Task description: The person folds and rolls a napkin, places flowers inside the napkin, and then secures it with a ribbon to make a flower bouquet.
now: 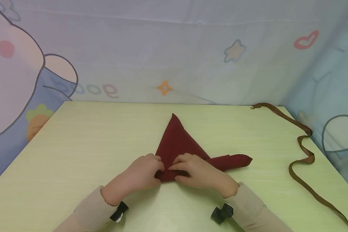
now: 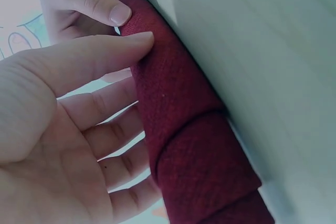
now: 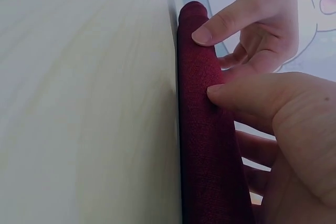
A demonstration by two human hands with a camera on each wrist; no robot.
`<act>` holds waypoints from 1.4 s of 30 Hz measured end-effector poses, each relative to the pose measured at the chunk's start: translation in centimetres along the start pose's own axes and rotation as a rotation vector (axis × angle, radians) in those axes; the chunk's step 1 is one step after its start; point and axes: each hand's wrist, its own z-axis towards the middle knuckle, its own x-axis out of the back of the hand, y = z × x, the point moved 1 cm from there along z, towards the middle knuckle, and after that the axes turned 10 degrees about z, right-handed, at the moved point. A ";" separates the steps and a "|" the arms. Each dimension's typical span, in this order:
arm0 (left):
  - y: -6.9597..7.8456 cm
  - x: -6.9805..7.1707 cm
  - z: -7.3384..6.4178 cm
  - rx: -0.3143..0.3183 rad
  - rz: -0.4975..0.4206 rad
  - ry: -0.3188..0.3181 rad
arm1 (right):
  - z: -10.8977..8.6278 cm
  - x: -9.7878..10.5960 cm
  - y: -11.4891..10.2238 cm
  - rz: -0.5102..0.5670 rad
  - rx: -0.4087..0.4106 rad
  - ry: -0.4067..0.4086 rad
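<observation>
A dark red cloth point(image 1: 174, 138) lies on the table with one pointed corner aimed away from me. Its near edge is rolled, and a rolled end sticks out to the right past my right hand. My left hand point(image 1: 143, 172) grips the left part of the roll, thumb on the near side and fingers behind it. Just beside it, my right hand point(image 1: 198, 170) pinches the roll in the same manner. Both wrist views show the thumbs pressed on the rolled cloth point(image 2: 178, 87) point(image 3: 202, 119). Overlapping fabric layers appear along the roll in the left wrist view.
A brown ribbon point(image 1: 303, 190) winds along the right side of the pale wooden table point(image 1: 75, 145), from the back edge toward the front. Behind the table hangs a printed fabric backdrop point(image 1: 133, 48). Dark wrist cameras point(image 1: 220, 214) sit under both sleeves.
</observation>
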 end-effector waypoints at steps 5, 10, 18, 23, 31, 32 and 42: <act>-0.1 0.1 -0.1 -0.027 -0.004 0.011 | 0.1 0.0 0.0 -0.025 0.013 0.032; -0.3 0.2 0.0 -0.026 -0.033 0.000 | 0.1 0.1 0.0 -0.035 0.022 0.061; -0.8 0.2 0.2 -0.024 -0.100 -0.030 | 0.0 0.3 0.0 -0.045 -0.015 0.066; -0.9 0.1 0.3 0.007 -0.135 -0.045 | 0.0 0.4 0.0 -0.057 -0.034 0.045; -0.8 0.3 0.2 0.023 -0.153 -0.050 | 0.0 0.4 0.1 -0.055 -0.021 0.027; -0.8 0.3 0.2 0.026 -0.156 -0.050 | 0.0 0.4 0.1 -0.054 -0.017 0.027; -0.8 0.5 0.1 0.009 -0.159 -0.073 | 0.1 0.4 -0.1 -0.044 -0.013 0.000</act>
